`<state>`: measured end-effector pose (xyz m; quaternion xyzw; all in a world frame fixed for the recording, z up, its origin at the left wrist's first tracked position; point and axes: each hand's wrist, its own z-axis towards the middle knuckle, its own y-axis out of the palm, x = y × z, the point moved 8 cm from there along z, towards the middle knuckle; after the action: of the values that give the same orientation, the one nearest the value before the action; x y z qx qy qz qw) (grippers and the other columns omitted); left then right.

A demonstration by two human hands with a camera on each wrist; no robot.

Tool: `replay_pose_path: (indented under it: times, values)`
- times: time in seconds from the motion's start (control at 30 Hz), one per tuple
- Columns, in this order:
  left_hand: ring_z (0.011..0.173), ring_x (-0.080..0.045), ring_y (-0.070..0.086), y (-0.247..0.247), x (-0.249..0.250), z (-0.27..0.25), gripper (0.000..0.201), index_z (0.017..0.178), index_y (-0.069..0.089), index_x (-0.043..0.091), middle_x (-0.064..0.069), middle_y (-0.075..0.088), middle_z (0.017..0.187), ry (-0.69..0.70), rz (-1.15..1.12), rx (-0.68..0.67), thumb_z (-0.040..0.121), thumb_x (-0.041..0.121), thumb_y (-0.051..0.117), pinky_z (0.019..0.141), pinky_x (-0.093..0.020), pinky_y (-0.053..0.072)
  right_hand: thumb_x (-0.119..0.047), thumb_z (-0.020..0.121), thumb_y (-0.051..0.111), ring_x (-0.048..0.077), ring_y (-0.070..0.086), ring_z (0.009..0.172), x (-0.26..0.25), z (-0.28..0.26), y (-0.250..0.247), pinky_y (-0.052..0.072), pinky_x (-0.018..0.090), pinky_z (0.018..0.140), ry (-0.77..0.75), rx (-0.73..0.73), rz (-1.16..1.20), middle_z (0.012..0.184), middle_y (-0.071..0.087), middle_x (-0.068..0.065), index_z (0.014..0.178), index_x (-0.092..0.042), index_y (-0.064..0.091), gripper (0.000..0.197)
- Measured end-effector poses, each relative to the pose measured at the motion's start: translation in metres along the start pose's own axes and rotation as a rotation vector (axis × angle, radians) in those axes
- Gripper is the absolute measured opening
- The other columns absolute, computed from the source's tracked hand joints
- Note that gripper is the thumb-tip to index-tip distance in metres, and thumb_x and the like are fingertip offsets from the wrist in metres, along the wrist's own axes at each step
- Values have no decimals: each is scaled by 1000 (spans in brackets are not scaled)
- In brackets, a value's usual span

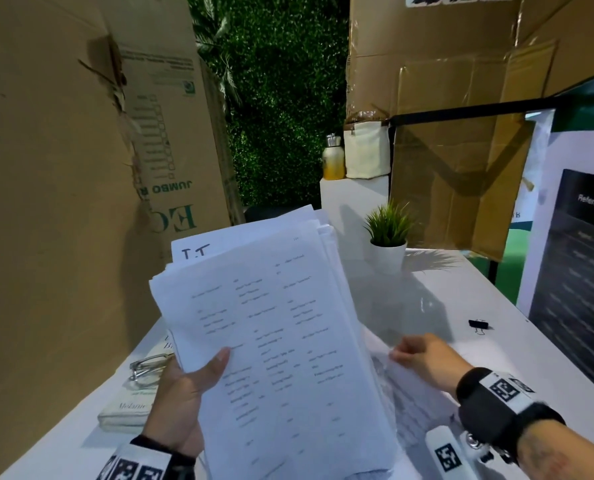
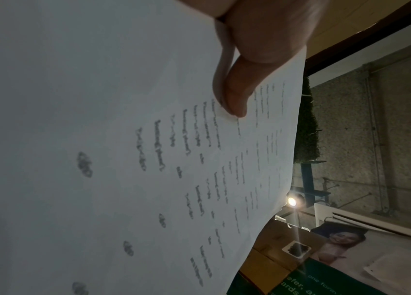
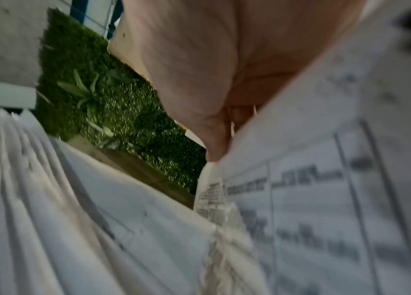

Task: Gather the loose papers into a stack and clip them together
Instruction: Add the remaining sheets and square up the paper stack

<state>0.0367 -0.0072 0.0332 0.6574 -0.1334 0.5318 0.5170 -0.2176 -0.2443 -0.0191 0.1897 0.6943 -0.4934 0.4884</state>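
Your left hand (image 1: 181,403) grips the stack (image 1: 275,341) by its lower left edge, thumb (image 2: 234,95) pressed flat on the top sheet and the fingers hidden behind. The stack is lifted off the table (image 1: 427,299) and tilted back toward you, its long axis running from your chest up and away. Its far edges fan out unevenly, so the sheets are not yet squared.

Your right hand (image 1: 423,358) pinches another sheet (image 1: 410,403), printed with a table, at the stack's lower right. It lies just beside and partly under the stack; the right wrist view is blurred, so you cannot tell whether it holds one sheet or several.

What the coming move turns on is the clip (image 1: 478,324). It sits on the table toward the right edge, beyond and to the right of your right hand and well apart from the stack. The right hand is clearly the nearer one, and I judge it should fetch the clip once the sheet is tucked in and the edges tapped level.

The stack hides the middle of the table, so other loose sheets under it cannot be ruled out. A book (image 1: 126,407) with glasses (image 1: 148,367) on it lies at the left edge, half covered.
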Motion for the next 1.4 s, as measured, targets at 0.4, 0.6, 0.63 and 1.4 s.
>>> replay_pose_path:
  times: [0.4, 0.6, 0.63, 1.4]
  values:
    - [111, -48, 62, 30, -28, -3, 51, 133, 58, 11, -23, 63, 130, -289, -232, -151, 82, 15, 68, 82, -61, 53, -30, 96, 53, 36, 67, 93, -46, -47, -39, 56, 47, 87, -202, 169, 588, 103, 71, 18, 89, -14, 58, 18]
    - [97, -45, 69, 37, -41, -1, 39, 125, 62, 6, -24, 69, 119, -301, -188, -82, 88, 14, 53, 75, -58, 58, -22, 87, 54, 23, 72, 69, -75, -72, -13, 63, 36, 60, -160, -120, 897, 89, 75, 15, 96, -6, 55, 19]
    - [101, -46, 68, 34, -41, 1, 39, 125, 62, 8, -23, 68, 121, -271, -173, -53, 88, 14, 54, 81, -61, 55, -24, 84, 57, 25, 72, 75, -79, -74, -10, 63, 40, 67, -150, -149, 912, 95, 74, 17, 97, -9, 55, 21]
    - [101, -21, 71, 106, 25, -14, 59, 118, 55, 16, -1, 74, 109, 434, 361, -38, 66, 9, 81, 84, -40, 58, -21, 73, 69, 6, 75, 73, -117, -118, -64, 56, 16, 55, -542, 300, 598, 83, 79, -11, 82, -28, 79, 15]
